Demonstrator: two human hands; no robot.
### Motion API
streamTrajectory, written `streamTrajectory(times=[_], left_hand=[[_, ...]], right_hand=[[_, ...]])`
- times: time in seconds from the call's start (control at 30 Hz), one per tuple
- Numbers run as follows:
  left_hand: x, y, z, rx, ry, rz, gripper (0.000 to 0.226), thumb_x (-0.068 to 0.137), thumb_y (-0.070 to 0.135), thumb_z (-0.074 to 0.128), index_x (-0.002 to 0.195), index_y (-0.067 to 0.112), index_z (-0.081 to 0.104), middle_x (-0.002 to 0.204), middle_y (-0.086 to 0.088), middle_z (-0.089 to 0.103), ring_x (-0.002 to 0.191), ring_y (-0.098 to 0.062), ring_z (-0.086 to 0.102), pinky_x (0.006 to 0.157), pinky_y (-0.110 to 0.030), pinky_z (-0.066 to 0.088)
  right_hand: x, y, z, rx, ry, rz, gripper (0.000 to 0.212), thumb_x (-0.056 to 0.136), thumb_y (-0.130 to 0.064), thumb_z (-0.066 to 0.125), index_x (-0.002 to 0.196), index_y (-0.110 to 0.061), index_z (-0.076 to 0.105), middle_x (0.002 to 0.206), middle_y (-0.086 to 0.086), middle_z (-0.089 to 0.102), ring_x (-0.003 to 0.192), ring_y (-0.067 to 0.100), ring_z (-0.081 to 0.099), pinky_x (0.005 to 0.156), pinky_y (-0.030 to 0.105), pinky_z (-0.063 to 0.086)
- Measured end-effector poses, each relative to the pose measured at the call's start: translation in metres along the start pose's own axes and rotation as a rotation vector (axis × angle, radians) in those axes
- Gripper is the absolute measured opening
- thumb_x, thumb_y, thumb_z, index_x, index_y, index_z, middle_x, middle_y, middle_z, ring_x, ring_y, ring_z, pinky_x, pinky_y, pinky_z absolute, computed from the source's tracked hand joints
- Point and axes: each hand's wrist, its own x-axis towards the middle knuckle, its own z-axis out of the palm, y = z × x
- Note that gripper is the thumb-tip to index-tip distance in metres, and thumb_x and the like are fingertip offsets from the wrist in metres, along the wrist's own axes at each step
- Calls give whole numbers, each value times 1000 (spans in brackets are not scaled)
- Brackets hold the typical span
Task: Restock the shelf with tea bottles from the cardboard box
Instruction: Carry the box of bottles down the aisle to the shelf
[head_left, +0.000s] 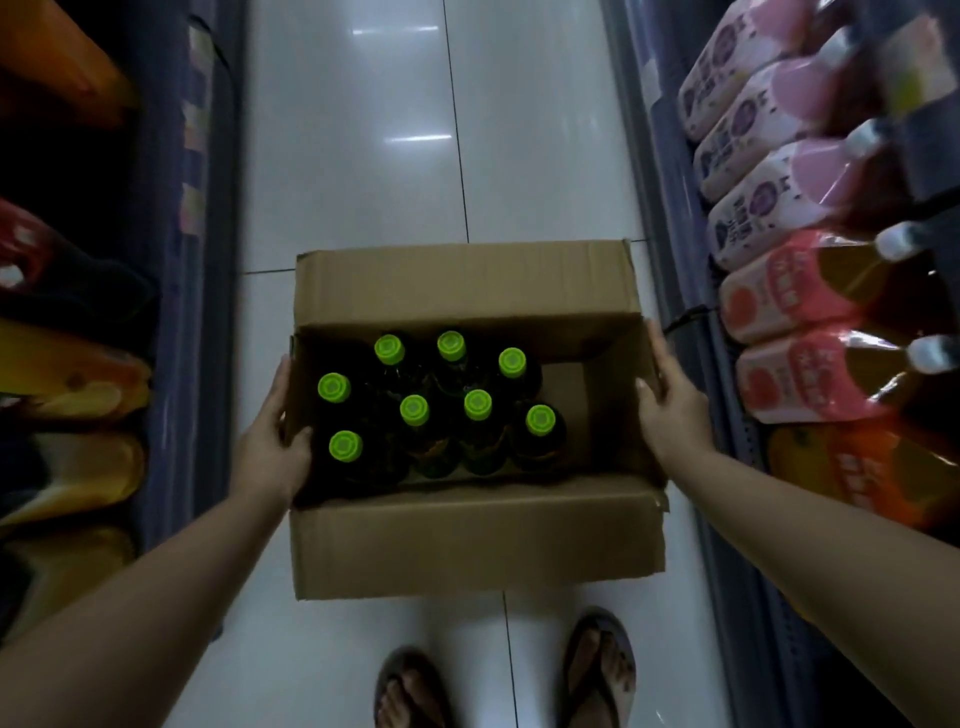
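Observation:
An open cardboard box (467, 540) is held in the middle of the aisle, above the white tiled floor. Inside stand several dark tea bottles (415, 413) with bright green caps, grouped toward the box's left side; the right part of the box is bare. My left hand (272, 441) grips the box's left wall, thumb hooked over the rim beside a bottle. My right hand (670, 405) presses on the right wall. Both flaps, far and near, are folded outward.
Shelves line both sides of the aisle. On the right shelf lie pink-labelled bottles (748, 130) and red-labelled tea bottles (800, 312). The left shelf (171, 312) holds orange and yellow bottles (78, 374). My sandalled feet (597, 670) stand below the box.

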Motion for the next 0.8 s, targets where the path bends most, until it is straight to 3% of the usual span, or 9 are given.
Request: streamTrajectory(times=[0.1, 0.2, 0.3, 0.4, 0.5, 0.6, 0.7, 0.8], left_hand=[[6, -11, 6, 40, 16, 19, 77, 90, 2, 50, 142, 52, 23, 141, -3, 51, 125, -21, 50, 105, -32, 38], [8, -17, 7, 40, 3, 33, 77, 90, 3, 49, 142, 52, 22, 142, 2, 50, 124, -16, 50, 102, -27, 36], [5, -17, 8, 19, -12, 16, 77, 92, 5, 47, 141, 56, 18, 146, 3, 45, 129, -21, 46, 106, -34, 35], [0, -19, 9, 30, -39, 33, 76, 93, 6, 46, 142, 56, 14, 150, 5, 38, 134, -25, 41, 111, -43, 34], [-2, -16, 4, 13, -80, -1, 76, 94, 6, 47, 142, 55, 15, 149, 5, 39, 133, -23, 42, 109, -44, 36], [-10, -2, -6, -41, -45, -18, 64, 93, 6, 49, 142, 44, 31, 144, 6, 46, 128, -17, 48, 104, -35, 41], [-34, 27, -15, -118, 39, -4, 51, 92, 5, 52, 138, 27, 46, 133, 3, 56, 119, -8, 51, 100, -26, 41], [-66, 58, -12, -126, 14, 38, 33, 89, 6, 58, 119, 19, 63, 117, 2, 66, 106, -9, 60, 97, -25, 46]], right_hand=[[6, 8, 11, -36, 20, 18, 65, 97, -12, 44, 141, -53, 20, 109, 9, 61, 94, 26, 59, 85, 35, 48], [7, 13, 15, -29, 17, 23, 65, 97, -13, 43, 141, -54, 18, 104, -3, 53, 79, 12, 52, 81, 32, 46], [6, 12, 16, -46, 25, 38, 66, 97, -15, 43, 140, -56, 15, 100, 0, 52, 81, 17, 53, 80, 33, 46], [2, 11, 17, -67, 14, 38, 68, 97, -16, 44, 140, -56, 11, 108, 13, 60, 91, 33, 60, 83, 41, 50], [-2, 11, 12, -78, -49, 48, 70, 96, -17, 46, 143, -52, 8, 126, 15, 57, 103, 34, 59, 84, 33, 45], [-13, 3, 3, -41, -91, 56, 69, 95, -18, 50, 145, -48, 12, 139, 7, 50, 120, 26, 52, 89, 27, 39], [-34, -13, -11, 43, -31, 68, 65, 94, -14, 53, 145, -40, 23, 138, 3, 51, 123, 19, 49, 93, 25, 38], [-56, -33, -25, 83, -21, 64, 62, 91, -14, 57, 143, -37, 31, 132, 2, 55, 121, 17, 51, 97, 29, 41]])
